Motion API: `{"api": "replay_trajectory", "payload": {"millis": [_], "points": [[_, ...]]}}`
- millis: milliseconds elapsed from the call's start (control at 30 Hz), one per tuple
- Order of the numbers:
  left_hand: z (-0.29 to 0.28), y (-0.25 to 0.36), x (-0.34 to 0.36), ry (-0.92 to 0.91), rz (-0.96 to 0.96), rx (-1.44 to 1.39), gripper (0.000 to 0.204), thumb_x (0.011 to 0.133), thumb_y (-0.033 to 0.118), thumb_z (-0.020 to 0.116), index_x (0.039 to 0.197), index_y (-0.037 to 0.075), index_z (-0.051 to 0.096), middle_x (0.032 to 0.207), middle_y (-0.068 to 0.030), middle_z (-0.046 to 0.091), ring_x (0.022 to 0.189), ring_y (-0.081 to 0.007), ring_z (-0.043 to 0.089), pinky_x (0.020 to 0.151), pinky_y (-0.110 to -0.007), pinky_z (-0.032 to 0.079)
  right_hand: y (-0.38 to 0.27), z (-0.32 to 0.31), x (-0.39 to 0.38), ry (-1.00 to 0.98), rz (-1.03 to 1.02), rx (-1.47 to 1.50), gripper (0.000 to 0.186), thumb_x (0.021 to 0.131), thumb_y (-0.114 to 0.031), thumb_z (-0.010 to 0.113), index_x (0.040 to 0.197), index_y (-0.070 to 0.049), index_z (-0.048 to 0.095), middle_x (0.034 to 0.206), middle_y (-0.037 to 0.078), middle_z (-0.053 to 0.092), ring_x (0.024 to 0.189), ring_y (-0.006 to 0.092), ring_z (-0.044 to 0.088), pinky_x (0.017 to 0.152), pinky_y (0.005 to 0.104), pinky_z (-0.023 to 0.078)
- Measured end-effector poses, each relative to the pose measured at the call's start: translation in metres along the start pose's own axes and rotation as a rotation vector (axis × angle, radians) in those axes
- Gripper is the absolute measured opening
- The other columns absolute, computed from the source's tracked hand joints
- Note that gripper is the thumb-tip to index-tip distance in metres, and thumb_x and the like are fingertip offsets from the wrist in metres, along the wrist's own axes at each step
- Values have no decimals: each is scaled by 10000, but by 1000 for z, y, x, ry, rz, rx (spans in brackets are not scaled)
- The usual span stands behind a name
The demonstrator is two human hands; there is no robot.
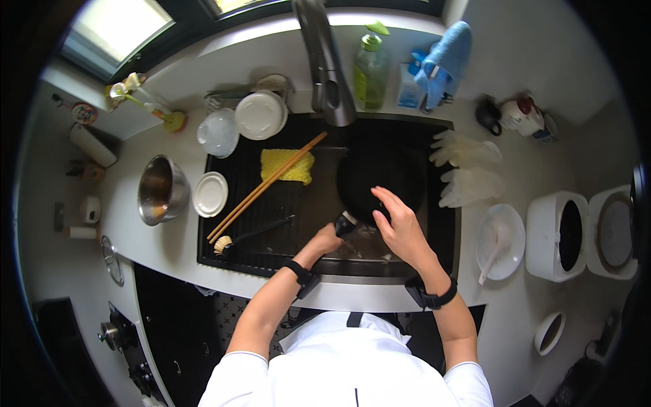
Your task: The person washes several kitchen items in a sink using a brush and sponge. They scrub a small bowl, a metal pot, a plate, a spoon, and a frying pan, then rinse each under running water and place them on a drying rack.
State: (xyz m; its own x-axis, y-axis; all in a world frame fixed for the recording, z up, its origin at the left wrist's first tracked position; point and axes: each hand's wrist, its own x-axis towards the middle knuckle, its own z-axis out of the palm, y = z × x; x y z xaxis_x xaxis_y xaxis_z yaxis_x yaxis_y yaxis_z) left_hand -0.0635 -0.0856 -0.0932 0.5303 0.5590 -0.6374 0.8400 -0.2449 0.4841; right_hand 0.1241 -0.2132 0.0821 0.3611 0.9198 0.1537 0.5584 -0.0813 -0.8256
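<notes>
A black frying pan (378,169) lies tilted or flat, I cannot tell which, in the dark sink (442,247) below the tap (332,95). Its handle points toward me and to the left, and my left hand (327,239) is closed around it. Over the pan's near right edge hovers my right hand (401,227), fingers stretched and thumb apart, holding nothing. Whether it touches the pan is unclear. Left of the pan, long wooden chopsticks (268,186) lie slanted across a yellow cloth (278,163). A dish brush (261,230) rests nearer to me.
Left on the counter stand a steel bowl (161,190) and a small white dish (210,194). Behind the sink are stacked white bowls (259,115) and a green soap bottle (371,74). Clear gloves (471,176), a white bowl with a spoon (500,241) and a lidded white bin (557,237) sit right.
</notes>
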Motion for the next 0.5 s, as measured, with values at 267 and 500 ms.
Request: {"api": "replay_trajectory", "payload": {"millis": [267, 500], "points": [[-2, -10, -2, -100, -127, 56, 765, 901, 345, 693, 1478, -27, 356, 1353, -310, 594, 1286, -438, 572, 1079, -486, 465, 15, 19, -7, -77, 62, 90, 390, 926, -43, 615, 1306, 42, 591, 1336, 257, 614, 1174, 431, 626, 997, 412, 517], [-62, 37, -82, 123, 186, -205, 370, 908, 194, 705, 1184, -43, 632, 1093, -233, 718, 1010, -360, 707, 866, -404, 552, 47, 47, 26, -108, 169, 205, 389, 924, -66, 644, 1295, 42, 610, 1226, 221, 691, 1123, 334, 682, 941, 380, 548]]}}
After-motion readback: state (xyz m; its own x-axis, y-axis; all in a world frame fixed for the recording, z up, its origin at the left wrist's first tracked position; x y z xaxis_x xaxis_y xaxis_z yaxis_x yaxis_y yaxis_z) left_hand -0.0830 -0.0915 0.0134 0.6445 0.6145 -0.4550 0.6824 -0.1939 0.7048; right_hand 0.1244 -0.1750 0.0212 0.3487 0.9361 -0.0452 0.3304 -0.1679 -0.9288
